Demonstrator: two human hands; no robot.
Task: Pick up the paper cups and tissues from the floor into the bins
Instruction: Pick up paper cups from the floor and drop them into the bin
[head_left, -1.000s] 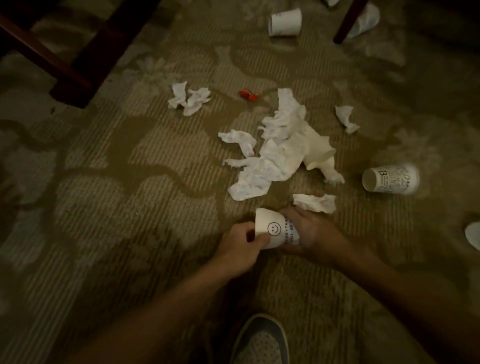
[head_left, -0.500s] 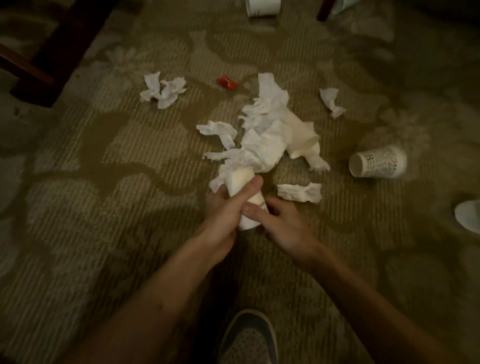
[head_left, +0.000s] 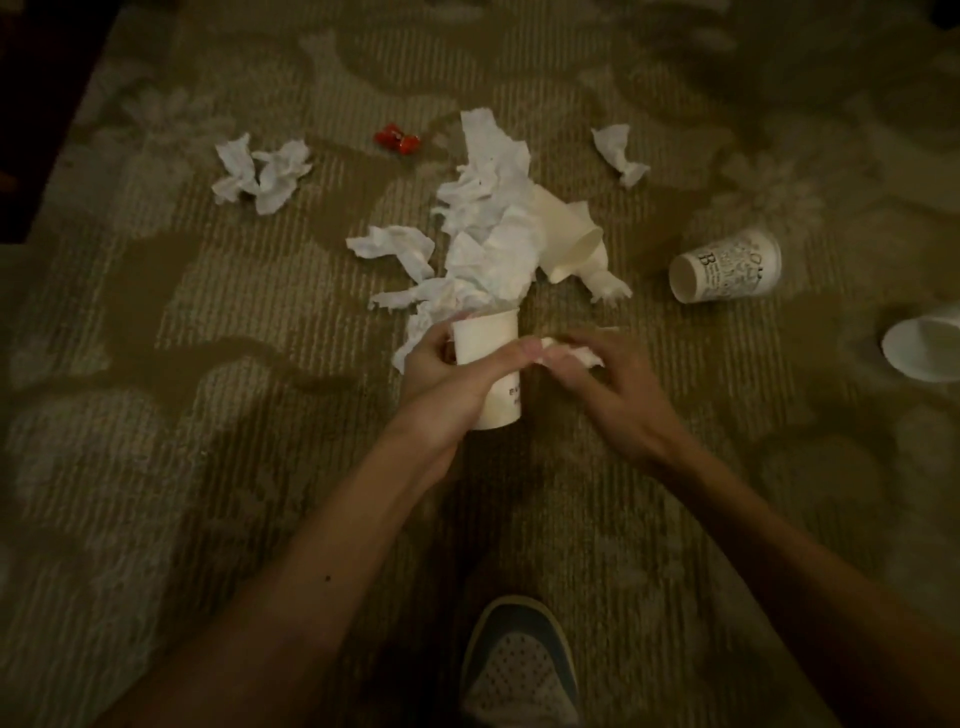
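Observation:
My left hand (head_left: 447, 374) grips a white paper cup (head_left: 491, 348), its mouth pointing away from me. Beside it, my right hand (head_left: 602, 384) pinches a crumpled tissue (head_left: 574, 356) just right of the cup. A big heap of white tissues (head_left: 488, 228) lies right beyond the cup, with a plain cup (head_left: 569, 236) on its side in it. A printed cup (head_left: 727, 267) lies to the right, and another white cup (head_left: 924, 345) sits at the right edge. Loose tissues lie at the far left (head_left: 262, 174) and far right (head_left: 618, 153). No bin is in view.
The floor is a patterned olive carpet (head_left: 208, 364). A small red wrapper (head_left: 397, 140) lies beyond the tissue heap. My shoe (head_left: 519, 660) stands at the bottom centre. A dark area (head_left: 36, 104) fills the far left corner.
My left hand took over the cup and moved it forward to the tissue heap. My right hand let go of the cup and picked up the small tissue that lay to its right.

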